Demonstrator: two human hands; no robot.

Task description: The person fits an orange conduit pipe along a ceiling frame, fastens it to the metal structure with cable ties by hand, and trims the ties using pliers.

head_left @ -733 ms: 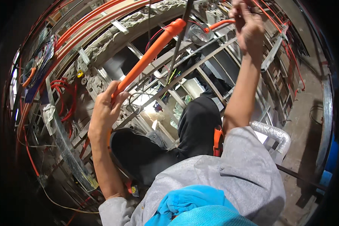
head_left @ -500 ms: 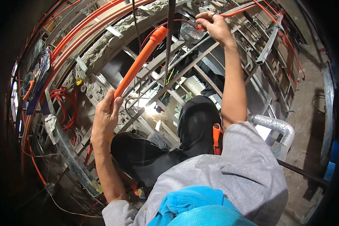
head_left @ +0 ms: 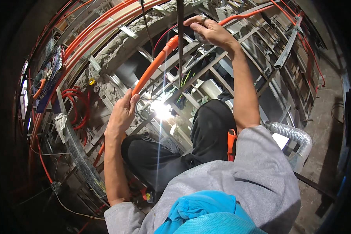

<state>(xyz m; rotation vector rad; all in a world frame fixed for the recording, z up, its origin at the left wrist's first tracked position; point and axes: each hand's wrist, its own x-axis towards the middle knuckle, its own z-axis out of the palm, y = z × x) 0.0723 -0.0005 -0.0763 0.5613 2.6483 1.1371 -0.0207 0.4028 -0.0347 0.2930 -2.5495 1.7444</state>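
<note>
My left hand point(head_left: 122, 113) is closed around an orange conduit point(head_left: 149, 74), which slants up and right and ends in a wider orange coupling point(head_left: 172, 43). Up and right of it, my right hand point(head_left: 214, 34) has its fingers curled at the near end of a second orange conduit point(head_left: 245, 15), which runs off to the upper right. That conduit's end is hidden behind the hand. A thin red wire point(head_left: 162, 37) shows in the gap near the coupling. Between the two hands a dark upright rod point(head_left: 180, 46) hangs down.
Metal ceiling framing point(head_left: 199, 70) lies below my hands, with a bright light point(head_left: 162, 109) shining through. Several orange conduits point(head_left: 93, 29) run along the upper left, above coiled red tubing point(head_left: 80, 105). A silver flexible duct point(head_left: 292, 132) bends at the right. An orange-handled tool point(head_left: 231, 142) sits at my hip.
My right hand has moved left, closer to the rod and the coupling, and the orange end that showed at its fingers is now hidden. The left hand keeps its hold on the conduit.
</note>
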